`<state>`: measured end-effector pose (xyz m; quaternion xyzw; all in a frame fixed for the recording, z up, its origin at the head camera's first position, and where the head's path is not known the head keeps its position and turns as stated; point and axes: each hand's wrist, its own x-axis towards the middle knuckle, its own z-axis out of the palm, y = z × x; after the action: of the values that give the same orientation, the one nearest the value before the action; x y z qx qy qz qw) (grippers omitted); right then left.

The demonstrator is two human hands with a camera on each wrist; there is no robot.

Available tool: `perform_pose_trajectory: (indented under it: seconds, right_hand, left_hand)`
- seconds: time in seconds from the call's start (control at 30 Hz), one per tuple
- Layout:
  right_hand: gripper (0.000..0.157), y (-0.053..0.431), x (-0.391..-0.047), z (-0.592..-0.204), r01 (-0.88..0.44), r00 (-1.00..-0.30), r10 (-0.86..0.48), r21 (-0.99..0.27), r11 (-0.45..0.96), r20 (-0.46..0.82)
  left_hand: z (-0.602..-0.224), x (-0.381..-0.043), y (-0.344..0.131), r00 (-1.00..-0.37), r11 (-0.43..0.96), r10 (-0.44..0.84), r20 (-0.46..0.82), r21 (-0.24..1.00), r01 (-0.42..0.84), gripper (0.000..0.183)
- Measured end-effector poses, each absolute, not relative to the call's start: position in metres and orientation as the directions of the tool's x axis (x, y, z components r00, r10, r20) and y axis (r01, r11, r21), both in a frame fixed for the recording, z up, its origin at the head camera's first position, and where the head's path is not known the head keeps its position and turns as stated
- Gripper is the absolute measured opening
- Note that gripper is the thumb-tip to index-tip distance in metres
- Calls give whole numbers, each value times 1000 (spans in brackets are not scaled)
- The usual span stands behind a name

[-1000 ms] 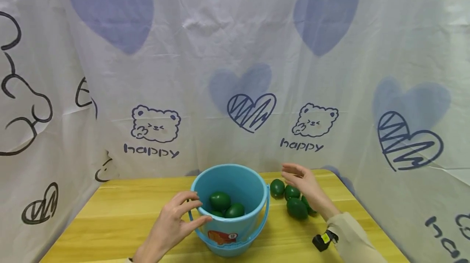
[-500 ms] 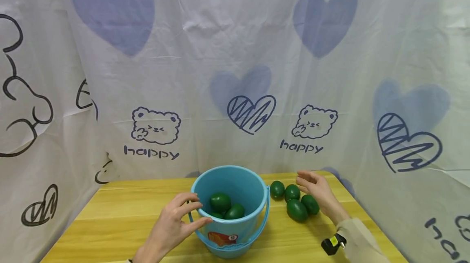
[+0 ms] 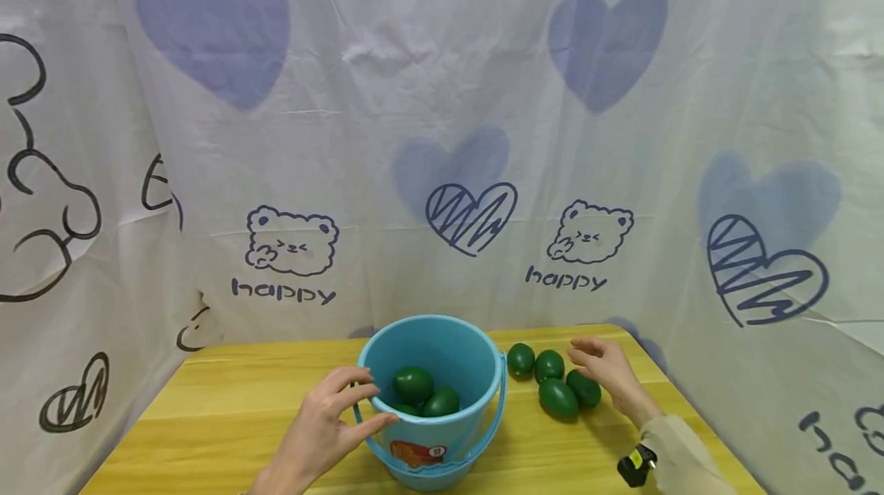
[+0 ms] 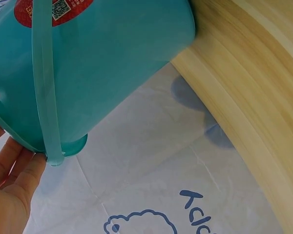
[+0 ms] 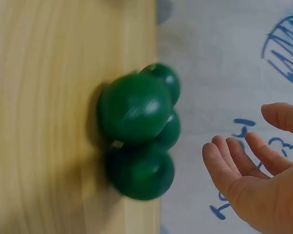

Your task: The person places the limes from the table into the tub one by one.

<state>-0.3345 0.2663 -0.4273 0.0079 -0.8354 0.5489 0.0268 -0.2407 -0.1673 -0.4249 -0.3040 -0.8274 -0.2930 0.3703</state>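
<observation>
Gripping one blue bucket (image 3: 456,432) by its rim, bottom centre, is the left hand (image 3: 321,414); three avocados (image 3: 413,385) show inside. Four more avocados (image 3: 558,400) lie lower right beside the right hand (image 3: 610,374), its fingers parted, empty.

Your right forearm wears a long, loose, pale beige cloth sleeve (image 3: 684,450), plain in colour, its cuff ending at the wrist. Beside the cuff sits a small, black, box-shaped wrist device (image 3: 634,472) bearing a yellow-green patch (image 3: 636,458); finer markings are too small to read. Your left hand (image 3: 323,412) and right hand (image 3: 609,374) are bare, both hands slender-fingered.
</observation>
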Motion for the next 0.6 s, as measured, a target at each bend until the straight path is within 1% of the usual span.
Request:
perform_pose_trajectory:
  seconds: [0.3,0.47,0.6]
  right_hand:
    - [49,285,-347,-444,-23,-994,69,-796,605,80]
    - [50,292,-356,-453,-3,-992,94,-767,642,83]
    - [51,295,-360,-457,1,-994,86,-755,656,74]
  left_hand:
    - [-425,-240,-167,-536,644,283,795,257,720,33]
    - [-425,-240,-167,-538,642,284,793,260,721,33]
    - [-425,-240,-167,-527,639,286,800,251,727,33]
